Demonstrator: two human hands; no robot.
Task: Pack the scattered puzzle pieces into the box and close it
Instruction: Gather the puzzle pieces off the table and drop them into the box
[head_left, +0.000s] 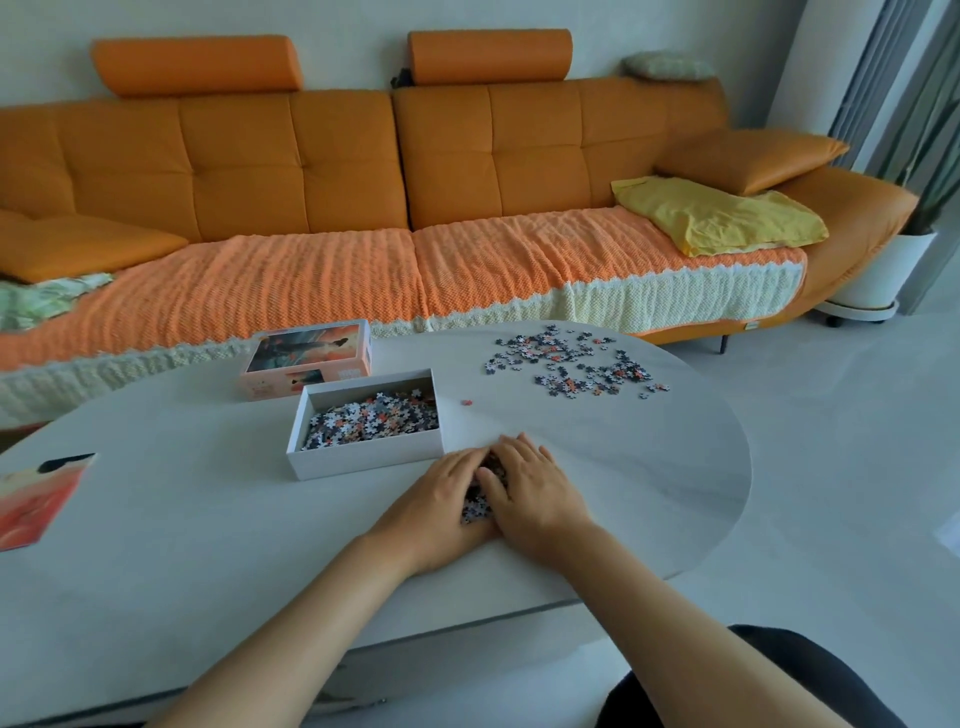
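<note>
item: gathered heap (479, 501) of small dark, white and orange cardboard puzzle pieces, lying on the round-ended pale grey table (208, 530) toward its near edge, at about 5 o'clock from the table's middle. grip: left hand (441, 501) and right hand (532, 493) are cupped against each other with the heap pressed between them, fingers curved over its top and heels of the palms on the tabletop; only a strip of pieces shows in the gap. at 11 o'clock from the heap, just beside the left fingertips, stands the open shallow white cardboard box (363, 460), partly filled with a layer of boxed pieces (371, 420) of the same colours. at 12 o'clock from the heap, apart from it and just right of the box, lies one lone orange piece (466, 402). at 1 o'clock, well apart, near the table's far right curve, a loose spread of scattered pieces (571, 364) lies flat and thin. behind the box, at 11 o'clock and touching or nearly touching its far wall, rests the pink-sided printed box lid (306, 358), picture side up. at 9 o'clock, near the table's left edge, lies a flat orange and pale printed sheet (39, 501). beyond the table, from 10 to 2 o'clock, runs a long orange leather sofa (291, 156) with an orange and cream knitted throw (337, 280) over the seat, a crumpled yellow cloth (722, 215) at its right end, and a white round planter (883, 270) on the floor at 2 o'clock.
</note>
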